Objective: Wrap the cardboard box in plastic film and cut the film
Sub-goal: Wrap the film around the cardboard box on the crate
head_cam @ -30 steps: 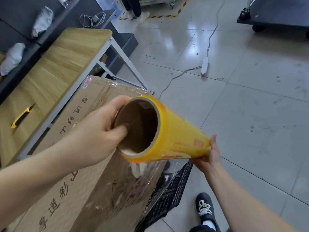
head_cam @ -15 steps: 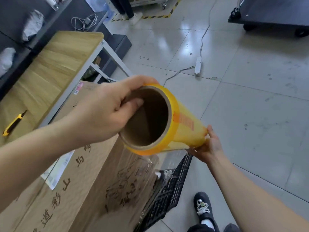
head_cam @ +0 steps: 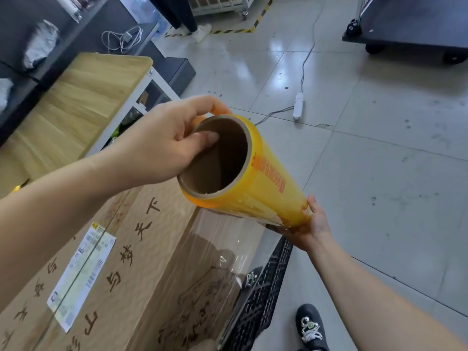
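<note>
- The left hand (head_cam: 162, 145) grips the near rim of the glossy yellow cylindrical film roll (head_cam: 255, 183), thumb inside its matte brown cardboard core.
- The right hand (head_cam: 310, 224) cups the roll's far end.
- A clear, wrinkled film sheet (head_cam: 228, 249) runs down from the roll onto the printed brown cardboard box (head_cam: 141, 249), directly below on a black plastic grid pallet (head_cam: 263, 295).

- Bright, even indoor light; colours read clearly.
- White glare patches sit on the glossy floor tiles (head_cam: 255, 46) near the top of the frame.
- Shadows are soft and faint.
- Wide-angle distortion bends the wooden table (head_cam: 76, 107) and tile lines toward the edges.
- The upper left corner is smeared by motion blur.
- Reflections streak the clear plastic film (head_cam: 228, 252).
</note>
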